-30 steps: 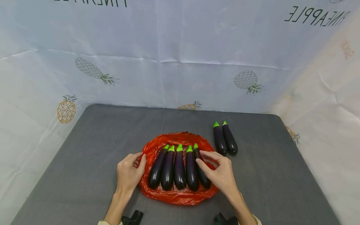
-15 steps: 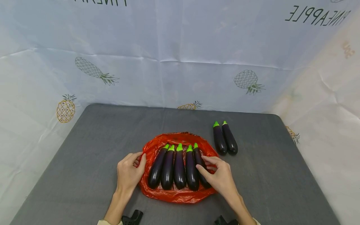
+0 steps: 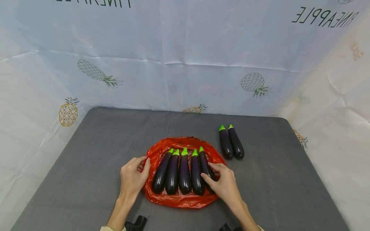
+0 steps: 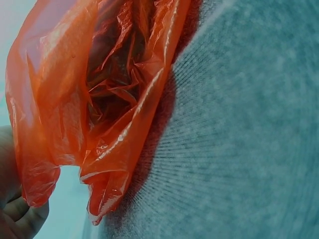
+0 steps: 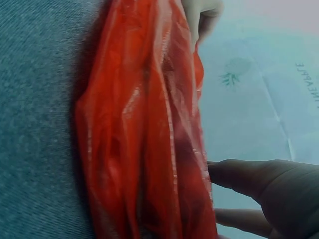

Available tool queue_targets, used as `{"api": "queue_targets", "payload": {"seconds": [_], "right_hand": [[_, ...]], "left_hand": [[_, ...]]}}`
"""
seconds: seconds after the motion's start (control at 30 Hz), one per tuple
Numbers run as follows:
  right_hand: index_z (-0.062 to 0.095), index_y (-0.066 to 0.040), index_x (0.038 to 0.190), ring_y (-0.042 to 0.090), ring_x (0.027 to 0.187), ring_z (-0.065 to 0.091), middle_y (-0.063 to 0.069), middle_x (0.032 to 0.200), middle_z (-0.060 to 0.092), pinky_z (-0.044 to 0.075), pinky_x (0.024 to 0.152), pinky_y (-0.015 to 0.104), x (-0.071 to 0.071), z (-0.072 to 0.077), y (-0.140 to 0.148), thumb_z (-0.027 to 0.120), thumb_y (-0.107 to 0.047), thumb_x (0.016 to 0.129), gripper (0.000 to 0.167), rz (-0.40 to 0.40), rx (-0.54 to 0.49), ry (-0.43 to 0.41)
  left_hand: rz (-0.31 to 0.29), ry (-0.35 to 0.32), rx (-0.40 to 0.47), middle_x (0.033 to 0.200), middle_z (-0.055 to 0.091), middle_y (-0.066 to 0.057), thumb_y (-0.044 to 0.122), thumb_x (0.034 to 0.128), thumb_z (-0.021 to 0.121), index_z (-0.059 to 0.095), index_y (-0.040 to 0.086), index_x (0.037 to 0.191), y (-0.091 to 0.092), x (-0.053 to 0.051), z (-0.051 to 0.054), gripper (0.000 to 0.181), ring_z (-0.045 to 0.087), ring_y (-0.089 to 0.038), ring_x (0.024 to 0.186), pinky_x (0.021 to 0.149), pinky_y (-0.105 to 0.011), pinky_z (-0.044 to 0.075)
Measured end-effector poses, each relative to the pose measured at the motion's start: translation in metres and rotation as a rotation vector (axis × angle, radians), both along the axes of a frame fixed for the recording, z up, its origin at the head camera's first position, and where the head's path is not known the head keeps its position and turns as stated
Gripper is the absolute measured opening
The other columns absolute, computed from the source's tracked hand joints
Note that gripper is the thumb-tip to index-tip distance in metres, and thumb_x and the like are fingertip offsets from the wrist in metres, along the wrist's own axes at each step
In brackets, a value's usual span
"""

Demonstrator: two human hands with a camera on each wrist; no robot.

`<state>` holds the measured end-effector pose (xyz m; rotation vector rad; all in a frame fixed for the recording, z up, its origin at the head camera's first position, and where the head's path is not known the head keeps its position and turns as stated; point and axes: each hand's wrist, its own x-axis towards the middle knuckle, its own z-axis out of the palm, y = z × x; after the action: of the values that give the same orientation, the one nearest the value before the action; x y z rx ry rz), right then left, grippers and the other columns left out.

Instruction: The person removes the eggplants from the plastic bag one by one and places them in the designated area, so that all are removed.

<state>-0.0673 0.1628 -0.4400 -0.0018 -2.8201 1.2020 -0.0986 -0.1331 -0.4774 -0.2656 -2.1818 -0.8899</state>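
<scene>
Several dark eggplants [image 3: 184, 173] with green tips lie side by side, tips away from me, in an opened red plastic bag [image 3: 185, 202]. My left hand [image 3: 132, 177] pinches the bag's left rim between thumb and fingers; in the left wrist view, fingers [image 4: 25, 216] show beside the raised red plastic [image 4: 60, 99]. My right hand [image 3: 226, 185] has its thumb and fingers around the rightmost eggplant [image 3: 204, 164] in the row. The bag's side [image 5: 124, 124] hides that eggplant in the right wrist view, where the right hand [image 5: 279, 194] reaches over the rim.
Two more eggplants [image 3: 225, 144] lie together on the grey table [image 3: 283, 166], behind and to the right of the bag. A pale cloth [image 3: 179, 80] with printed pineapples hangs behind the table and along its sides.
My right hand has come a little toward me along the rightmost eggplant, whose lower end has shifted slightly left. The bag's right rim has moved a little; my left hand has stayed in place.
</scene>
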Motion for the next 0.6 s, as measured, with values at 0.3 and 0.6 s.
{"api": "queue_targets", "payload": {"seconds": [0.3,0.6], "right_hand": [[0.073,0.001,0.122,0.022,0.09,0.072,0.015,0.11,0.075,0.062,0.079,0.04,-0.0005,-0.0075,0.0003,0.084,-0.021,0.084,0.045,-0.001,0.051,-0.009],[0.073,0.001,0.121,0.015,0.08,0.068,0.014,0.104,0.075,0.059,0.069,0.03,-0.0009,-0.0085,-0.0013,0.083,-0.022,0.085,0.045,-0.008,0.066,-0.019]], "left_hand": [[0.0,-0.005,0.002,0.062,0.064,-0.007,-0.006,0.0759,0.08,0.076,-0.003,0.08,0.0001,-0.0003,-0.0003,0.006,0.056,-0.01,0.05,0.05,-0.017,0.049],[0.001,-0.002,0.003,0.062,0.064,-0.007,-0.005,0.0759,0.079,0.076,-0.003,0.08,0.0007,-0.0005,-0.0007,0.006,0.057,-0.01,0.05,0.05,-0.017,0.049]]}}
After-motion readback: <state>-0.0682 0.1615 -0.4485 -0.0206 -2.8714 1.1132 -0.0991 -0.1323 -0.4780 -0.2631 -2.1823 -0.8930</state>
